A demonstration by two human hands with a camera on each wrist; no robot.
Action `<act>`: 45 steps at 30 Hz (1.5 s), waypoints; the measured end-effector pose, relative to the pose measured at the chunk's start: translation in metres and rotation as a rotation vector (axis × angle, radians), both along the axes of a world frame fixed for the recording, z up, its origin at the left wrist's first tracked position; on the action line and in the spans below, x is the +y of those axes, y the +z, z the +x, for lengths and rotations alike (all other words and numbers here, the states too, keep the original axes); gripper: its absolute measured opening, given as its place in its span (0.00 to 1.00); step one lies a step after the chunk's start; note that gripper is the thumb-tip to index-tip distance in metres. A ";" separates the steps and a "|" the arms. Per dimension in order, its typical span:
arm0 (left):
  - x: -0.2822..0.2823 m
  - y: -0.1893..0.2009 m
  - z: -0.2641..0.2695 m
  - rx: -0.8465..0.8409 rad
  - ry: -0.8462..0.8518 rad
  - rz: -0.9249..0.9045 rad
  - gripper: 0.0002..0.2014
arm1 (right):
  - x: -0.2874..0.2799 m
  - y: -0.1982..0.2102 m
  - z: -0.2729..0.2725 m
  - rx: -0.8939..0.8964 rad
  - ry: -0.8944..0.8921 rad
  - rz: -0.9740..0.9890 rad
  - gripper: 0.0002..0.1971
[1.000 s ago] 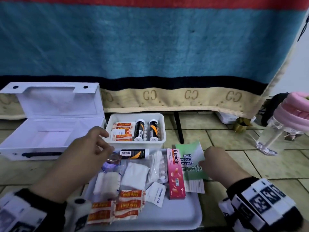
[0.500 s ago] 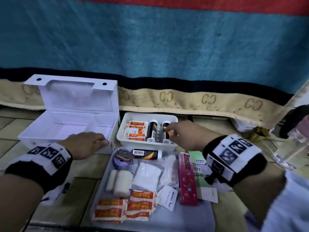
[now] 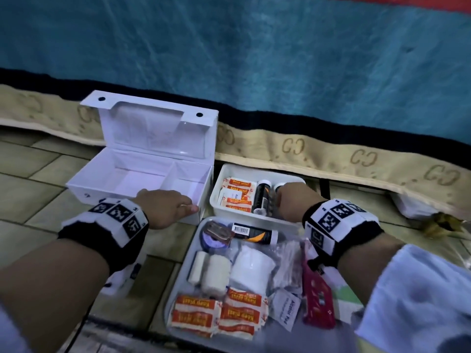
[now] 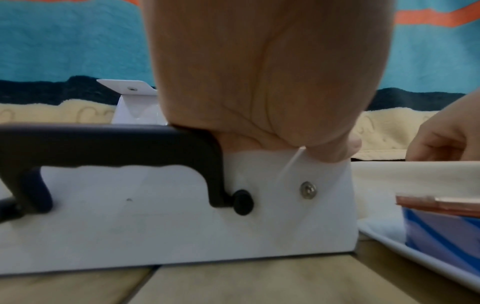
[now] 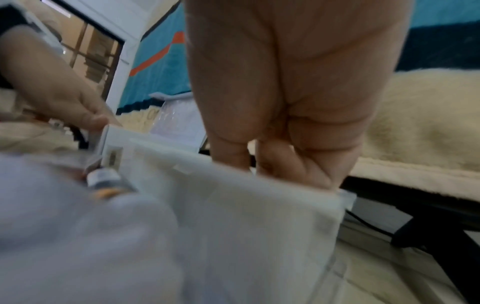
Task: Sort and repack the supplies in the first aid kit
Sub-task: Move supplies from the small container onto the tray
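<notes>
A: Where is the kit?

B: The white first aid box point(image 3: 142, 179), lid upright, sits at centre left of the head view on the tiled floor point(image 3: 30, 189).

A: Left hand?

B: The left hand point(image 3: 163, 207) grips the box's front wall, beside the black handle point(image 4: 109, 148).

A: Right hand?

B: The right hand point(image 3: 293, 200) reaches into the small white tray point(image 3: 254, 215); fingers curled over its rim, contents of grasp undeterminable. The larger tray point(image 3: 178, 289) lies below.
</notes>
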State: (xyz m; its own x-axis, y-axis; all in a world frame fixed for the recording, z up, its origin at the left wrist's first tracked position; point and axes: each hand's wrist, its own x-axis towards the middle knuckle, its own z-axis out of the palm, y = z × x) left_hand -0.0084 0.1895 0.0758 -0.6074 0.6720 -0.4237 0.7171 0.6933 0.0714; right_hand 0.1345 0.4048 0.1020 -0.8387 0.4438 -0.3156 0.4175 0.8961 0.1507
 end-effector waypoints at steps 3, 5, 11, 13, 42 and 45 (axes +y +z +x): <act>0.000 0.000 0.000 0.003 -0.014 0.001 0.25 | 0.008 0.017 0.009 0.260 -0.158 -0.181 0.10; 0.002 0.000 -0.001 -0.001 -0.019 -0.007 0.24 | 0.008 0.034 0.023 0.458 -0.192 -0.298 0.09; 0.002 0.000 -0.004 -0.017 -0.028 -0.011 0.25 | -0.031 0.056 0.062 0.133 0.186 -0.471 0.12; 0.002 0.000 -0.004 -0.016 -0.026 -0.014 0.25 | -0.039 0.044 0.063 0.028 0.274 -0.383 0.14; 0.002 0.003 0.001 -0.015 -0.011 -0.011 0.26 | -0.004 0.031 -0.016 0.105 0.051 -0.239 0.07; 0.002 0.002 0.000 -0.020 -0.011 -0.010 0.26 | -0.003 0.066 0.013 0.141 0.142 -0.380 0.06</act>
State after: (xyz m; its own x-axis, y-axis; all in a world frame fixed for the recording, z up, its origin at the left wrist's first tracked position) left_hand -0.0081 0.1920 0.0781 -0.5913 0.6741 -0.4426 0.7230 0.6863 0.0792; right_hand 0.1477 0.4020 0.1684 -0.9296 0.1952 -0.3127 0.2791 0.9268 -0.2513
